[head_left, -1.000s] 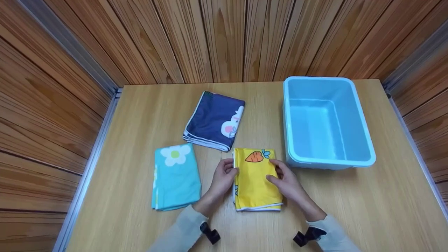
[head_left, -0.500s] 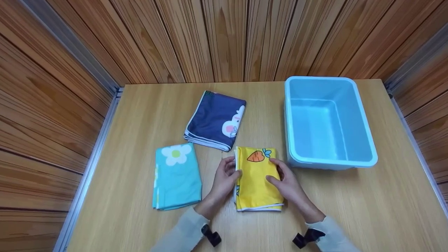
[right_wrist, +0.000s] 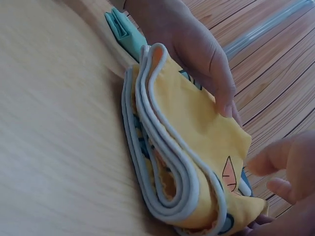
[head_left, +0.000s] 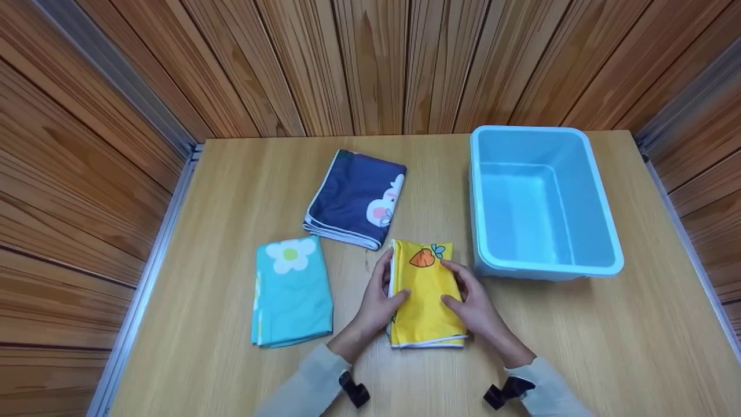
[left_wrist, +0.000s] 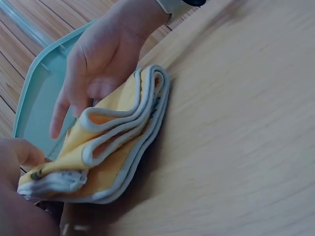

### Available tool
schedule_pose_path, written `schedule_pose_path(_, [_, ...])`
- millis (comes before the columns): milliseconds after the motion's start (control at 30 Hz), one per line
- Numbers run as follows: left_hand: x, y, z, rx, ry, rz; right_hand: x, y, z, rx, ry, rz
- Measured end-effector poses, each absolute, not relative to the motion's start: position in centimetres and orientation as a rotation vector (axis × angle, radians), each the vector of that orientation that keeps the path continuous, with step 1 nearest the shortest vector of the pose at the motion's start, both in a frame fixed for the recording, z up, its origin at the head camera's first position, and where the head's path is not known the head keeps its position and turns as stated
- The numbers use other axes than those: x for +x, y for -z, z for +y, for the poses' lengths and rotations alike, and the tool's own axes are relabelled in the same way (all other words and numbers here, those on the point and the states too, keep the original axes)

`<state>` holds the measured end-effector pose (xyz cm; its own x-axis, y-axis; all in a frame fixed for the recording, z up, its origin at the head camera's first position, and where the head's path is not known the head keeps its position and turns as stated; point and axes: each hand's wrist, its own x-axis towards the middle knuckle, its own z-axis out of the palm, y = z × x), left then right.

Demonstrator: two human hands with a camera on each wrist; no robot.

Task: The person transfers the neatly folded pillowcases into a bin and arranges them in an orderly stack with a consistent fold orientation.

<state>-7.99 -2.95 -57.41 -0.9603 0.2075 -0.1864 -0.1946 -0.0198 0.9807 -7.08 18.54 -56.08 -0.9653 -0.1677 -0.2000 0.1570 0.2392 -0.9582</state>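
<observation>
A folded yellow towel (head_left: 427, 313) with a carrot print and white edging lies on the table between my hands. My left hand (head_left: 377, 304) grips its left edge, the thumb on the top layer and the fingers partly hidden at the side. On the opposite edge my right hand (head_left: 479, 304) holds the towel with thumb and fingers. Several stacked layers of the towel (left_wrist: 118, 132) show in the left wrist view, loosely bowed and lifted a little. In the right wrist view its folds (right_wrist: 187, 118) curve up from the tabletop.
A folded turquoise towel (head_left: 294, 307) with a white flower lies left of my left hand. Behind it is a folded navy towel (head_left: 347, 200) with a white animal print. A light-blue plastic tub (head_left: 515, 217) stands at the right. Wooden panels (head_left: 376, 63) rise behind the table.
My left hand has moved right and wrapped further over the towel's edge, its thumb now on top. The yellow towel is squeezed slightly narrower. My right hand stays nearly in place.
</observation>
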Motion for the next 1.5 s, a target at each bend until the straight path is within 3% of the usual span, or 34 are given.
schedule_pose_path(367, [-8.0,57.4,-3.2,-0.086,-2.062,1.986,-7.6,56.9,19.1,-0.013,1.737,2.208])
schedule_pose_path(833, [-8.3,57.8,-3.1,-0.028,-2.28,1.8,-7.3,57.3,19.4,0.01,2.109,1.827])
schedule_pose_path(1267, [-8.0,58.3,-2.9,0.015,-2.252,1.752,-7.1,58.4,19.2,-0.016,1.967,1.946])
schedule_pose_path(1500, [-7.7,58.6,-2.9,0.037,-2.029,2.05,-7.1,58.5,18.6,0.023,1.92,2.024])
